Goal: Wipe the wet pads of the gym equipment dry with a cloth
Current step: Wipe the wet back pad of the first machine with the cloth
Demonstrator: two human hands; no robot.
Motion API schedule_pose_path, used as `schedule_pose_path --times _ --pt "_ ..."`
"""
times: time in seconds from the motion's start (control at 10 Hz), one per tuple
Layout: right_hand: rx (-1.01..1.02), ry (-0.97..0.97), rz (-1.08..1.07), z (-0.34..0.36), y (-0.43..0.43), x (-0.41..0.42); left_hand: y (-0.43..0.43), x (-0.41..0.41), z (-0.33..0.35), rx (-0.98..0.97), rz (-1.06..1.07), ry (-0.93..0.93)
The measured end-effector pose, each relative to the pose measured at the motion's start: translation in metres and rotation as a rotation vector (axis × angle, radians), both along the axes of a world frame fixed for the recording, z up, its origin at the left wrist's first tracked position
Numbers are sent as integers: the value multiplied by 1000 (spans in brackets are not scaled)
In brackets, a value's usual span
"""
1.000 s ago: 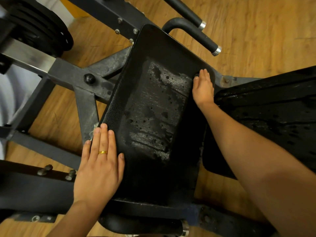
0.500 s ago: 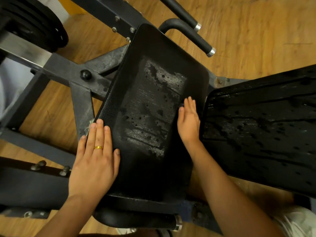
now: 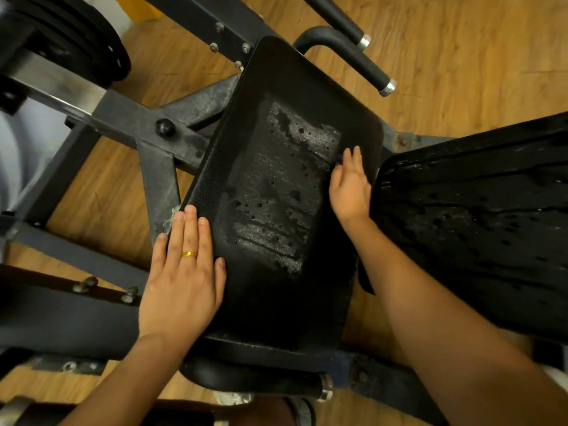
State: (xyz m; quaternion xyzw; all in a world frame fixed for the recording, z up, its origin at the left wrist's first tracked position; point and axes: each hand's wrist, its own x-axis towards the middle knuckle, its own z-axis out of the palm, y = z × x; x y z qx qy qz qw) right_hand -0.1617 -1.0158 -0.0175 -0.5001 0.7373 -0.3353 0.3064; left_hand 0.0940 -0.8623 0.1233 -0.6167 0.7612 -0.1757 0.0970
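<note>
Black textured vinyl, one long rounded-corner seat pad [image 3: 276, 302], centre, with both hands lying on it. Left hand [image 3: 181, 278], gold ring [image 3: 188, 254] on one finger, lies flat with straight fingers on the pad's left edge and grips nothing. A pale scrap [image 3: 171, 218] peeks out beside its fingertips, too small to identify. Right hand [image 3: 350, 189], fingers straight and close together, presses the pad's right edge. Whatever lies beneath its palm is hidden, and the cloth cannot be made out with certainty. Mid-pad: grey streaked patch [image 3: 276, 195] dotted with dark spots. Second black glossy pad [image 3: 476, 226], right, beaded with water, cut off at the picture's edge. Dark steel frame [image 3: 147, 124]. Foam-grip handle with chrome cap [image 3: 362, 63]. Stacked black weight plates [image 3: 76, 41], partly cropped. Wood-plank floor [image 3: 461, 56].
</note>
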Motion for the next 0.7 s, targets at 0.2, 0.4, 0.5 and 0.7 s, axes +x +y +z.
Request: schedule_pose_path --times 0.2,0.4,0.5,0.7 --pt "-31 -29 35 -8 105 43 1 0 -1 2 10 -12" --pt "-73 -75 57 -3 197 86 1 1 -1 -7 0 -21" --pt "-93 -104 154 -8 222 92 2 1 -1 -12 -7 -25" --pt "-123 -77 404 -8 223 78 2 1 -1 -16 -10 -25"
